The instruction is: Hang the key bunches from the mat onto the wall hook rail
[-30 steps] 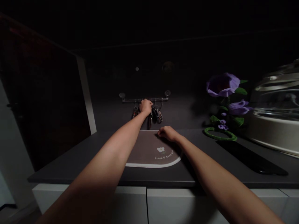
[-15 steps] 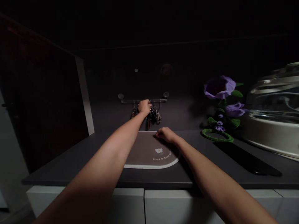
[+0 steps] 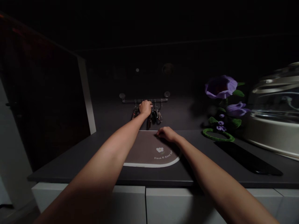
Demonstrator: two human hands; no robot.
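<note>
At the back wall, my left hand (image 3: 145,108) is closed at a clear hook rail (image 3: 130,100) held by suction cups. Its fingers appear to be on a bunch of keys (image 3: 149,123), with a brown piece dangling below; the fingertips are partly hidden. Just right of it hang more keys and dark fobs (image 3: 156,115), and a beaded keychain (image 3: 134,114) hangs on its left. Lower down, my right hand (image 3: 167,133) rests with curled fingers on the far right part of a brown mat (image 3: 142,152) with a white border and a flower print. Nothing shows in its fingers.
Purple artificial flowers (image 3: 221,88) with a green ring base (image 3: 218,135) stand to the right on the dark countertop (image 3: 70,155). Near them lie a flat black object (image 3: 247,158) and a large cream appliance with a clear upper part (image 3: 275,130). White cabinet fronts (image 3: 168,202) are below.
The view has shifted very slightly. My left hand stays at the rail among the keys, and the right hand keeps its place on the mat.
</note>
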